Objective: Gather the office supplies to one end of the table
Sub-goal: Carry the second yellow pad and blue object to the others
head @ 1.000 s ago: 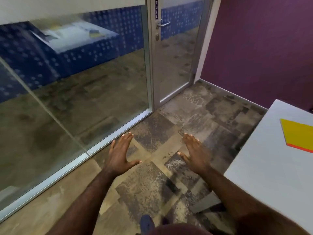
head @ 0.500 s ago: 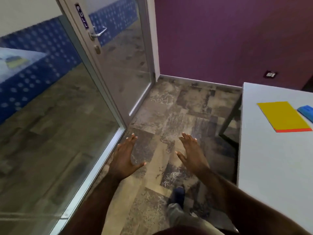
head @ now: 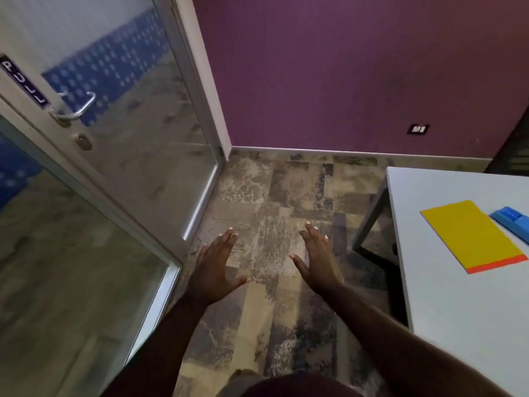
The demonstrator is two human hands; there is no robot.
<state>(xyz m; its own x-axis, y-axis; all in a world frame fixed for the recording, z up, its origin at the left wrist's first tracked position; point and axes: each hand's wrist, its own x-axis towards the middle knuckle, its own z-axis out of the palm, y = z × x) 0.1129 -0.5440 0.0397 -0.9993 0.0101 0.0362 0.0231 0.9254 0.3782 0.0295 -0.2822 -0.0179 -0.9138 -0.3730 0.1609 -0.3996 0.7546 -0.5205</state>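
A white table fills the right side of the view. On it lies a flat yellow pad with an orange strip along its near edge. A blue plastic item lies just right of the pad, cut off by the frame edge. My left hand and my right hand hover over the floor, left of the table. Both have straight, spread fingers and hold nothing. Neither hand touches the table or the supplies.
A glass door with a metal handle and a glass partition stand to the left. A purple wall closes the far side. Patterned carpet covers the floor. A dark table leg stands near my right hand.
The view has swung to the right: the glass door has slid left, and more of the table, the yellow pad and the blue item now show. Both hands stay empty and spread.
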